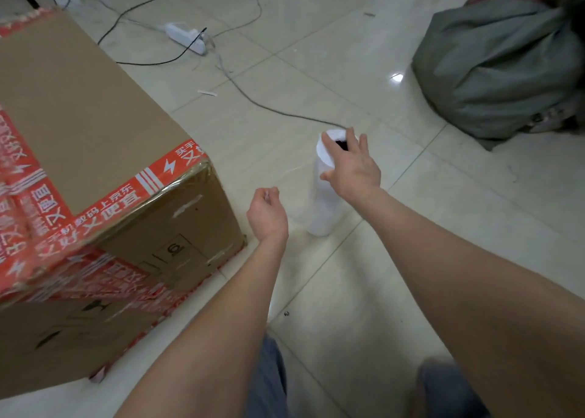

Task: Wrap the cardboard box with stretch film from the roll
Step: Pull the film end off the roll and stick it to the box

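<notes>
A large brown cardboard box (95, 139) with red printed tape along its edges fills the left of the view, standing on the tiled floor. A white roll of stretch film (319, 209) stands upright on the floor to the right of the box. My right hand (351, 167) is on the roll's top end, fingers spread over the dark core hole and thumb against the side. My left hand (267, 215) hovers between box and roll with its fingers curled, pinching a thin, nearly clear strand of film that runs toward the roll.
A grey bundled bag (493, 66) lies at the upper right. A white power strip (186, 38) and several cables trail across the floor behind the roll. My legs in blue trousers (272, 383) show at the bottom.
</notes>
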{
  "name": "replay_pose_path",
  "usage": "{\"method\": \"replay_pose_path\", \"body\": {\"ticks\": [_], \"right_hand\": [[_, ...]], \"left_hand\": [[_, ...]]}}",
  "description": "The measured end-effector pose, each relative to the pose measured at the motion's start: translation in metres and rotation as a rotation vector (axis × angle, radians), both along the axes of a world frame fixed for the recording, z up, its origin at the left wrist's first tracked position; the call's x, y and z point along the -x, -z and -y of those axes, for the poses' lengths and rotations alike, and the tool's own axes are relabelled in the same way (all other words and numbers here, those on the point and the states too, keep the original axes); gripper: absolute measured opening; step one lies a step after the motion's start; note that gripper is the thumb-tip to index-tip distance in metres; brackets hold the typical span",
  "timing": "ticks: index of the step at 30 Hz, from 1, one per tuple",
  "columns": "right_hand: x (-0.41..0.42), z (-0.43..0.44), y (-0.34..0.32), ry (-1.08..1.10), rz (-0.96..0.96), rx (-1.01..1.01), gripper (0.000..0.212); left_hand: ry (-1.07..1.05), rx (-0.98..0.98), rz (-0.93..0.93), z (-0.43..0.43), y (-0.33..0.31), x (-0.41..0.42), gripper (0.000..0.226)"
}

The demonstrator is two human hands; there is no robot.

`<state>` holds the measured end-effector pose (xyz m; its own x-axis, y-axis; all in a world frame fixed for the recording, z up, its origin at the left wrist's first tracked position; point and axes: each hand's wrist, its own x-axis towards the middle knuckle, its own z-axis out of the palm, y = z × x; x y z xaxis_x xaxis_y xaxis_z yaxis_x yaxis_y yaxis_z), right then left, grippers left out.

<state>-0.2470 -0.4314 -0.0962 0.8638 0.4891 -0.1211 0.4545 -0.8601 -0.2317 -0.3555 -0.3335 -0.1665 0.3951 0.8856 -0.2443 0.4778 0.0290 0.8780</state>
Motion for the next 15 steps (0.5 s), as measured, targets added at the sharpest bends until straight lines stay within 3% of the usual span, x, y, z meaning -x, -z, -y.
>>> {"method": "replay_pose_path", "body": {"ticks": [12,15], "right_hand": [[0.006,0.006,0.011,-0.055,0.057,-0.003,0.076],[0.014,0.011,0.012,-0.071,0.18,-0.111,0.071]], "left_hand": [[-0.036,-0.06,-0.003,-0.013,-0.012,0.018,0.017],[-0.003,-0.031,-0.024,-0.01,-0.016,0.03,0.024]]}}
